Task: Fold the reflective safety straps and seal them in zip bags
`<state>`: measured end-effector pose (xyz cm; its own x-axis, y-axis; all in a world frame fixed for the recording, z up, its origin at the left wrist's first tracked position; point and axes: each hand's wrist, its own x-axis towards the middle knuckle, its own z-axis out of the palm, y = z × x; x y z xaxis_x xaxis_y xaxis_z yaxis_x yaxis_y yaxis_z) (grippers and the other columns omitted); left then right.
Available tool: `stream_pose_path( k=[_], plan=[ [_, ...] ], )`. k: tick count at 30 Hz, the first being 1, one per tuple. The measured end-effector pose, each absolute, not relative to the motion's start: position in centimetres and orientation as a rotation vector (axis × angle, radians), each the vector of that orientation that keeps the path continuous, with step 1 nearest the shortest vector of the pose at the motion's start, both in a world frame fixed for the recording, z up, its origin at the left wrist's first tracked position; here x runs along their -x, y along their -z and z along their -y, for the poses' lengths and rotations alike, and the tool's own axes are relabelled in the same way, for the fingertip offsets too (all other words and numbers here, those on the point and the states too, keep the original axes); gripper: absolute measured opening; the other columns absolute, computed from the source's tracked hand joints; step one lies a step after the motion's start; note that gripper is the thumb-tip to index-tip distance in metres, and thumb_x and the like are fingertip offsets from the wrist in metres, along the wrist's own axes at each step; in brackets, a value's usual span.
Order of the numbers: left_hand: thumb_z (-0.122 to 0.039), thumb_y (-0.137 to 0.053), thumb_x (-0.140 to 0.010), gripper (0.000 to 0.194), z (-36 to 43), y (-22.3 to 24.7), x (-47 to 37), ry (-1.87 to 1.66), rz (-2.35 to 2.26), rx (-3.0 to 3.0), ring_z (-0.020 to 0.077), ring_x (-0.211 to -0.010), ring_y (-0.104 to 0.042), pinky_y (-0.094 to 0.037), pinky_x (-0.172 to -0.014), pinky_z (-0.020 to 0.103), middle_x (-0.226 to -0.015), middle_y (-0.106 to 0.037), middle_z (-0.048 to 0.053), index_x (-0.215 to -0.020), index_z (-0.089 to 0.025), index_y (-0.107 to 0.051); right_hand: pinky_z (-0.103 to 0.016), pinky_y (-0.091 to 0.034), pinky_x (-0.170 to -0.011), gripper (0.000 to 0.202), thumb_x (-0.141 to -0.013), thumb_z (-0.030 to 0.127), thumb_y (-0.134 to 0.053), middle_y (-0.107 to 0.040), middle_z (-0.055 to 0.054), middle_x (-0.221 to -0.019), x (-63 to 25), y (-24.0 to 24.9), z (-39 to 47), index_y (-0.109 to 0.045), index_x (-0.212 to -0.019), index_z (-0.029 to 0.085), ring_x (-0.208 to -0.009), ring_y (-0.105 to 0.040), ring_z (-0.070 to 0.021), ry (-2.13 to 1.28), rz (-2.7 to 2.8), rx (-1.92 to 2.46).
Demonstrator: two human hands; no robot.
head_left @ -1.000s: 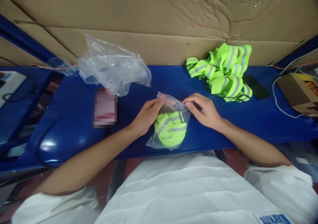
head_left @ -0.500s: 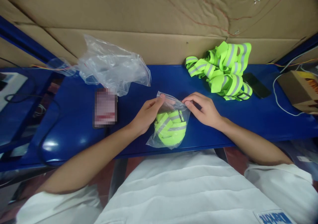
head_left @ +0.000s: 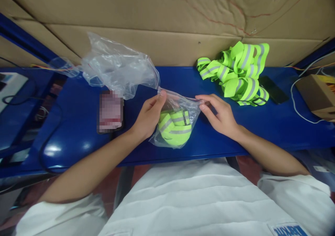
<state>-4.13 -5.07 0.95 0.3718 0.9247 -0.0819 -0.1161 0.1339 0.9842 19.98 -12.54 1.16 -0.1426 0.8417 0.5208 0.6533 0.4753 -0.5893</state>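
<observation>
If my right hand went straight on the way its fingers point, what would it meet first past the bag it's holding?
Probably your left hand: your right hand points across the upper part of the bag toward it, though depth is unclear.

Strap [head_left: 176, 134] lime, grey-striped; bag [head_left: 193, 107] clear; table [head_left: 214, 143] blue; shirt [head_left: 204, 197] white.

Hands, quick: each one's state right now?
Left hand: closed, holding the filled bag by its top-left corner.
Right hand: closed, holding its top-right corner.
</observation>
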Motion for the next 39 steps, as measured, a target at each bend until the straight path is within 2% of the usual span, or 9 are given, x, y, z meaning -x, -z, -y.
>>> stream_pose_path(
  k=[6,21,39],
  plan=[
    [-0.071,-0.063,-0.093,0.055,5.32,-0.99,3.73,-0.976,-0.941,-1.18,0.0267,-0.109,-0.075,-0.061,-0.092,0.031,-0.099,-0.08,0.007,-0.101,-0.019,-0.081,-0.034,-0.059,-0.078,0.022,-0.106,0.032,-0.061,-0.072,-0.006,-0.099,-20.13,-1.09,12.32,-0.071,-0.125,0.025,-0.085,-0.069,-0.0196,-0.23,1.835,1.236],
    [-0.071,-0.063,-0.092,0.056,5.4,-0.8,3.67,-0.914,-0.924,-1.139,0.0278,-0.11,-0.074,-0.061,-0.093,0.033,-0.1,-0.08,0.007,-0.097,-0.018,-0.079,-0.034,-0.06,-0.078,0.019,-0.105,0.029,-0.062,-0.075,-0.006,-0.101,-20.07,-0.89,12.36,-0.07,-0.122,0.024,-0.087,-0.071,-0.0198,-0.208,1.843,1.222],
    [-0.072,-0.06,-0.093,0.057,5.43,-0.62,3.8,-0.887,-0.967,-1.156,0.0261,-0.103,-0.075,-0.06,-0.09,0.032,-0.098,-0.08,0.007,-0.098,-0.018,-0.079,-0.035,-0.061,-0.08,0.021,-0.107,0.035,-0.059,-0.076,-0.006,-0.103,-20.11,-0.63,12.27,-0.07,-0.12,0.025,-0.087,-0.072,-0.0205,-0.196,1.872,1.255]
  ],
)
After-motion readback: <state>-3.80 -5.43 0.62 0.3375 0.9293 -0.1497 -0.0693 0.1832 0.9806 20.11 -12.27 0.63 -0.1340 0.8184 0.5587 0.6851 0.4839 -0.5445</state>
